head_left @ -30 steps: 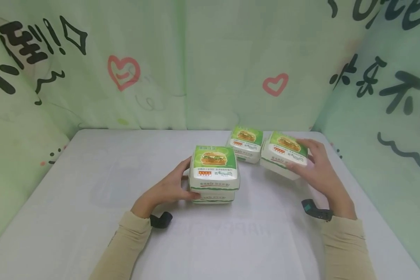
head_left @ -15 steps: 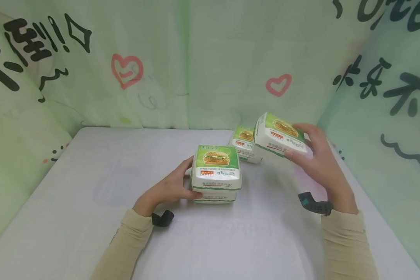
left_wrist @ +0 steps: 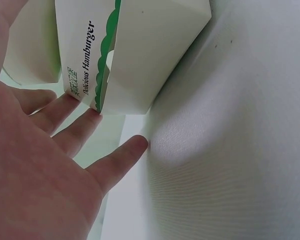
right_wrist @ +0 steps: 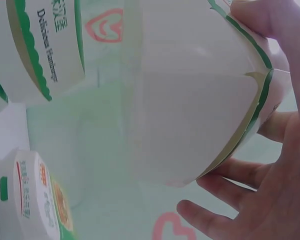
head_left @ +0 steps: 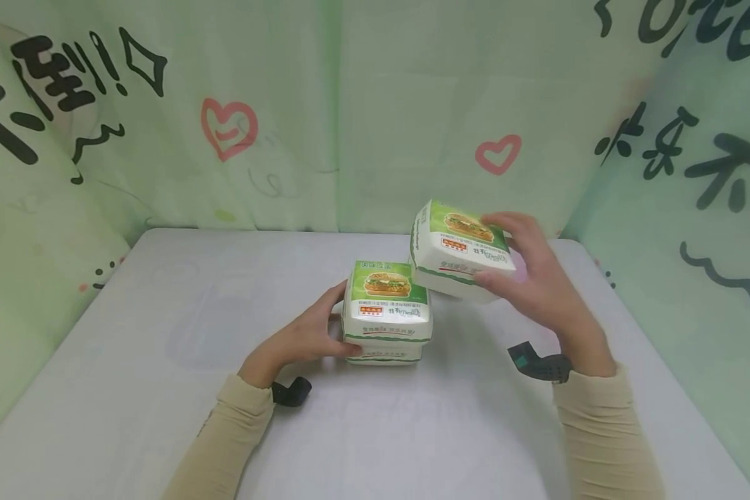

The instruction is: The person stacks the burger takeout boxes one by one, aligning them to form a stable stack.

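Two hamburger boxes form a stack on the table, the upper hamburger box (head_left: 387, 305) showing its green lid and the lower hamburger box (head_left: 390, 354) partly covered by it. My left hand (head_left: 306, 333) grips the stack from the left, thumb at the front; in the left wrist view its fingertips (left_wrist: 92, 116) meet the lower box's lid edge. Off the table, my right hand (head_left: 534, 278) holds another hamburger box (head_left: 459, 253) by its right side, tilted, its left corner overlapping the stack's upper right in the head view. The right wrist view shows its plain white underside.
A further hamburger box (right_wrist: 32, 200) shows in the right wrist view at lower left; in the head view the held box hides it. The white table (head_left: 225, 292) ends at a green curtain (head_left: 400, 139) behind, with more curtain on both sides.
My right hand has lifted its hamburger box off the table at the back right and carried it left to the stack's upper right. My left hand stays on the stack.
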`<state>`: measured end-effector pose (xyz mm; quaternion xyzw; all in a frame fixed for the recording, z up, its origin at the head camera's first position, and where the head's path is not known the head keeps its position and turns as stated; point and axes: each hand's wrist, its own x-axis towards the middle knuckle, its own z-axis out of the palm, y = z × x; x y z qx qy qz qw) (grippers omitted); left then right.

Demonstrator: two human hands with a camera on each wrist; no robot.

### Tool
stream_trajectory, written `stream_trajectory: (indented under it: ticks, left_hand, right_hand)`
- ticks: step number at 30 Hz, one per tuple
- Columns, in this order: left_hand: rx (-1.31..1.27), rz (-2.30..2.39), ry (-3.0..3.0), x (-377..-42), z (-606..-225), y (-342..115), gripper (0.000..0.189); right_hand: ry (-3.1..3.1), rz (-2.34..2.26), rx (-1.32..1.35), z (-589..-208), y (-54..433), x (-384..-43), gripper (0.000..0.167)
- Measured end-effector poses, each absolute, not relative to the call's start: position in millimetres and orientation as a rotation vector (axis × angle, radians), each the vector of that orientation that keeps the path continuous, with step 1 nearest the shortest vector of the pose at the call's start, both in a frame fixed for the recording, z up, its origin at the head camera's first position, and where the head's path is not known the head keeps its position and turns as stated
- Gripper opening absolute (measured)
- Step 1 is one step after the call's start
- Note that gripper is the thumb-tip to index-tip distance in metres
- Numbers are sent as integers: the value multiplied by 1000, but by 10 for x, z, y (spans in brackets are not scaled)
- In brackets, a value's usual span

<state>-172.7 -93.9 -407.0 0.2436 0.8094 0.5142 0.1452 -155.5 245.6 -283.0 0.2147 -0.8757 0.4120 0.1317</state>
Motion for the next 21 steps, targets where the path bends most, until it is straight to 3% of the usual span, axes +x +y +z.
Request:
stream_trajectory:
  ticks: [21]
  left_hand:
    - [749,1488,2320,-1751,-4099,-945,113]
  right_hand:
    - [-2565,1115,902,-2836,2024,-1559,74]
